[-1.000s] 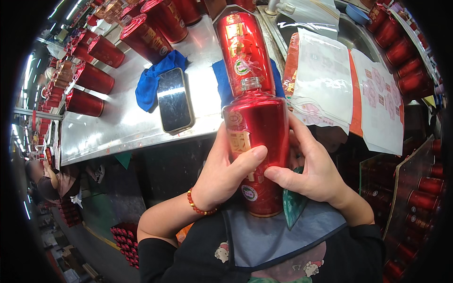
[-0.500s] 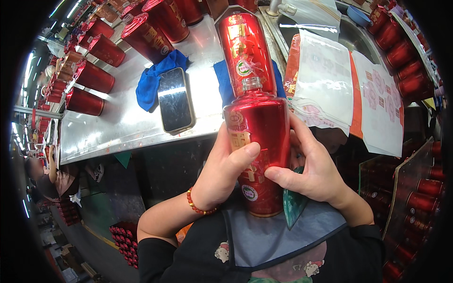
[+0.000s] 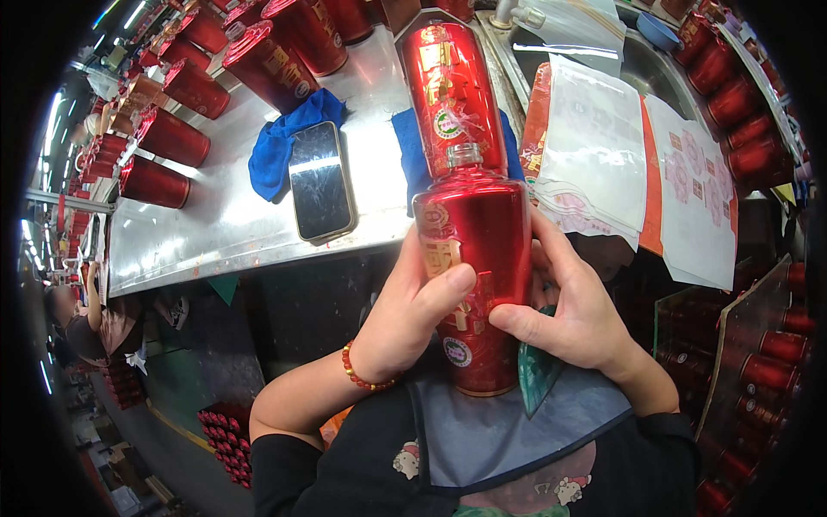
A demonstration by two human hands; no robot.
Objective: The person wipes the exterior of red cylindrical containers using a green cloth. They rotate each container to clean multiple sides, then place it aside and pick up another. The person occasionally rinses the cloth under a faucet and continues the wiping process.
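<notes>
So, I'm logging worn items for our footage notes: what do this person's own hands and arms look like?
The left hand is ungloved, with a bracelet of reddish and gold-coloured beads at its wrist. The right hand is ungloved too, no bracelet in view. Black sleeves leave the forearms bare.

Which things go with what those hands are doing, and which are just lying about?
Seem part of the job:
Red bottle, held between the left hand and right hand
Green pointed piece, under the right hand
Printed sheets on the right, probably

Seem just lying about:
Phone
Crumpled blue cloth beside the phone, perhaps
Blue bowl at upper right
</notes>
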